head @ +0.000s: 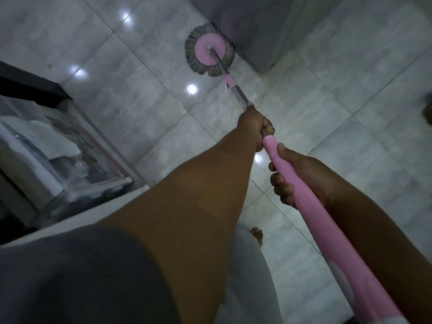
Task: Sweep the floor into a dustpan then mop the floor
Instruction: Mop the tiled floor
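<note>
Pink mop handle (304, 199) clamped in both fists, left hand (253, 127) ahead of right hand (301, 176), fingers wrapped tight. Its shaft slants away to the round mop head (209, 51) on the tiled floor (327, 108).

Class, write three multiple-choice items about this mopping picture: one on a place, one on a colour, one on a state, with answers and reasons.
1. Where is the mop head?
A. On the floor beside a grey cabinet
B. In a bucket
C. Lifted in the air

2. What colour is the mop handle?
A. Blue
B. Pink
C. Green

3. How is the handle held?
A. Left hand only
B. Right hand only
C. Both hands

Answers: 1 A, its fringe lies on tiles at the cabinet's base. 2 B, the grip is pink. 3 C, both hands wrap it.
</note>
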{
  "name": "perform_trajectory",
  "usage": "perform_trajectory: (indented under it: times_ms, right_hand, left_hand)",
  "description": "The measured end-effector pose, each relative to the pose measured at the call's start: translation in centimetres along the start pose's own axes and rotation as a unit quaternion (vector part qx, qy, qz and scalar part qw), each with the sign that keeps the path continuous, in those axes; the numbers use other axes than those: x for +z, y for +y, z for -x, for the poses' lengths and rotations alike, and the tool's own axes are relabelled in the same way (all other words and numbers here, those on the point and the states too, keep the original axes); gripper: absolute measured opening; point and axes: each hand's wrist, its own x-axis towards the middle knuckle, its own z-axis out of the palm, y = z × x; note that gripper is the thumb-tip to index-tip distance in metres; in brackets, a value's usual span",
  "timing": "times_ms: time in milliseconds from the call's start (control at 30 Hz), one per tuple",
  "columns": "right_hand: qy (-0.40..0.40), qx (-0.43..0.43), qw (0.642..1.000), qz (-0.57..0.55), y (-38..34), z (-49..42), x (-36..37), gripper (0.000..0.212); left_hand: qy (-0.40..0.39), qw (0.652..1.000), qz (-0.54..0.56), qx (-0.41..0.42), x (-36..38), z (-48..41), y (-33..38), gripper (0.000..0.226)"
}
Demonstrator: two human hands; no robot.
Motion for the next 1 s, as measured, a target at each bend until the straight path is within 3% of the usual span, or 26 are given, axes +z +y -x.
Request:
perform_trajectory:
  times_ms: [167, 333, 567, 800, 1000]
  right_hand:
    - [0.020, 0.017, 0.999, -0.030, 9.8, 7.4, -3.0, 0.050]
    - [0.023, 0.073, 0.997, -0.008, 14.2, 11.6, -2.8, 0.048]
    - [-0.001, 0.142, 0.979, 0.144, 16.4, 13.8, 0.9, 0.050]
    - [-0.038, 0.205, 0.938, 0.278, 18.6, 13.3, 8.1, 0.056]
    - [-0.015, 0.182, 0.931, 0.316, 17.0, 11.0, 10.1, 0.057]
  left_hand:
    - [-0.036, 0.998, -0.036, -0.023, -1.0, 4.3, -11.4, 0.053]
    - [-0.013, 0.998, -0.049, -0.045, -3.9, 8.6, -16.6, 0.051]
    - [0.016, 0.999, 0.023, -0.044, -11.1, 12.6, -19.1, 0.055]
    - [0.045, 0.971, 0.234, -0.035, -21.2, 14.6, -19.9, 0.042]
    - [0.050, 0.966, 0.251, -0.045, -22.6, 13.5, -17.1, 0.042]
